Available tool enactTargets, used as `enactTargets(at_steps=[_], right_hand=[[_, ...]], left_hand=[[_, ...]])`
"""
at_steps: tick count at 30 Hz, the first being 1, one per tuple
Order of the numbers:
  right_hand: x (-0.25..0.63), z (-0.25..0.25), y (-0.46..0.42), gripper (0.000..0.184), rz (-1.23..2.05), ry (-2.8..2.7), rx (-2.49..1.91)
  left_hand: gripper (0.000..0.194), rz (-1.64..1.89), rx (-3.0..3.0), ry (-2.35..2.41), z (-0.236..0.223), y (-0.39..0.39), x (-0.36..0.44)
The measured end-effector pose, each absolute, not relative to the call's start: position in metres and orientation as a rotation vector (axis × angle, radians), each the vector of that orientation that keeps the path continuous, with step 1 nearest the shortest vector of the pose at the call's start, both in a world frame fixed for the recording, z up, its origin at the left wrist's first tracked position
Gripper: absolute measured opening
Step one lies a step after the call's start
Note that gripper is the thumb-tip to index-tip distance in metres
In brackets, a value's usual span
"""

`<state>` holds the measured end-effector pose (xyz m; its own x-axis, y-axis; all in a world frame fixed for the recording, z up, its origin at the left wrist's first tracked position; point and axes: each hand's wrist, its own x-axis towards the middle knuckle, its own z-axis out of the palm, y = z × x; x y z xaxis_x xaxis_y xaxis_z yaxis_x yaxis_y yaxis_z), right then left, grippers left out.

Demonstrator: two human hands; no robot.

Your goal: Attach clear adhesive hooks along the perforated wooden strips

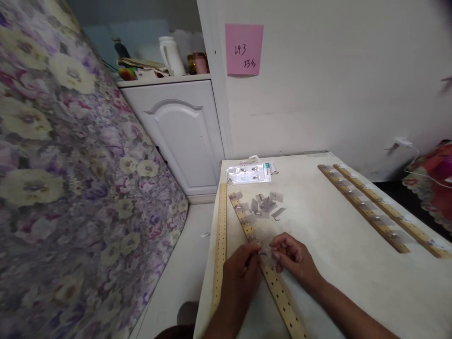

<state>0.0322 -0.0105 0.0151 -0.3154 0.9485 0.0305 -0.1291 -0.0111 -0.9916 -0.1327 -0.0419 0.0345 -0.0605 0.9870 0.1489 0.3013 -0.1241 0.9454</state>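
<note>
A long wooden strip with rows of holes (pixel 281 294) lies at a slant on the table, with several clear adhesive hooks (pixel 239 207) set along its far part. Over its middle, one clear adhesive hook with a small metal prong (pixel 265 254) sits between my hands. My left hand (pixel 242 266) pinches at its left side, fingers closed near the prong. From the right, my right hand (pixel 294 258) pinches the clear pad's edge with thumb and fingers. Just beyond, several loose clear hooks (pixel 266 205) lie in a pile. Whether the held hook touches the strip is hard to see.
Another holed strip (pixel 221 230) runs along the table's left edge. Two strips bearing hooks (pixel 363 207) lie on the right. Clear hook packaging (pixel 249 173) rests at the back, near the wall. A floral curtain (pixel 88 188) and white cabinet (pixel 180 136) stand left.
</note>
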Motion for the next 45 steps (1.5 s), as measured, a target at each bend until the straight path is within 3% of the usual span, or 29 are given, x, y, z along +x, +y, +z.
enactTargets(at_steps=[8,18,31,39,45], right_hand=[[0.031,0.019,-0.025,0.024,1.677,-1.269,-0.806],[0.026,0.023,-0.035,0.022,1.730,-1.139,-0.762],[0.030,0.020,-0.042,0.023,1.452,-1.096,-1.015],[0.039,0.016,-0.046,0.025,1.362,-1.110,-1.105],[0.038,0.017,-0.052,0.024,1.383,-1.085,-1.099]], left_hand=[[0.019,1.241,1.856,1.280,0.039,-0.046,-0.140],[0.019,1.188,1.897,1.087,0.038,-0.055,-0.140],[0.027,1.133,1.881,1.047,0.037,-0.062,-0.140],[0.017,1.160,1.660,1.283,0.035,-0.063,-0.134],[0.044,0.987,1.545,1.337,0.034,-0.068,-0.123]])
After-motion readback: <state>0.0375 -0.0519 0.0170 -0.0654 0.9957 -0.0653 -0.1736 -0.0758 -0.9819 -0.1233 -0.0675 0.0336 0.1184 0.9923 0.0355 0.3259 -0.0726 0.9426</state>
